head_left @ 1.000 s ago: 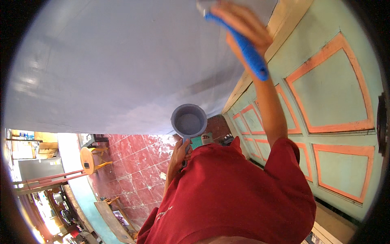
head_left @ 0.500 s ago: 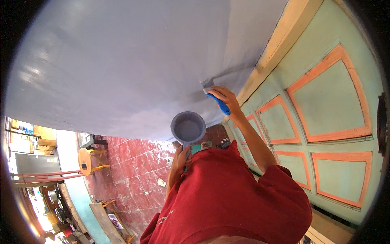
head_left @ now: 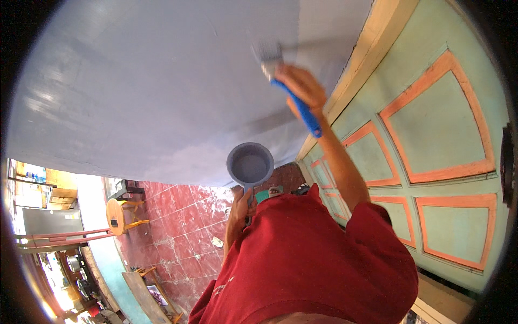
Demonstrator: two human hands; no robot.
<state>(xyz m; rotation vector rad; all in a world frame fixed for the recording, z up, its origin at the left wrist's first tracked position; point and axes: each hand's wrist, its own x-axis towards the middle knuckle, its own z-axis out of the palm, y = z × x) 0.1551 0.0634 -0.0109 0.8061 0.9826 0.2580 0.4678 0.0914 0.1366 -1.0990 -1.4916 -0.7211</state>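
Right hand (head_left: 305,89) clamped on brush (head_left: 304,109), bristles (head_left: 270,52) at grey wall (head_left: 162,81), contact blurred; left hand (head_left: 237,209) clamped on long-handled pot (head_left: 232,166) below; step judged to be wall-brushing, next stroke calling for even bristle pressure.

The brush (head_left: 303,109) has a bright blue handle, a silvery metal band and grey bristles. The dipper (head_left: 231,164) is dark grey inside and out. The wall (head_left: 151,97) is lavender-grey, paler in patches. The door (head_left: 442,119) is pale green with orange-outlined panels; its frame (head_left: 372,48) is cream-yellow. The shirt (head_left: 307,259) is deep red, and the floor (head_left: 186,216) has red tiles streaked white.
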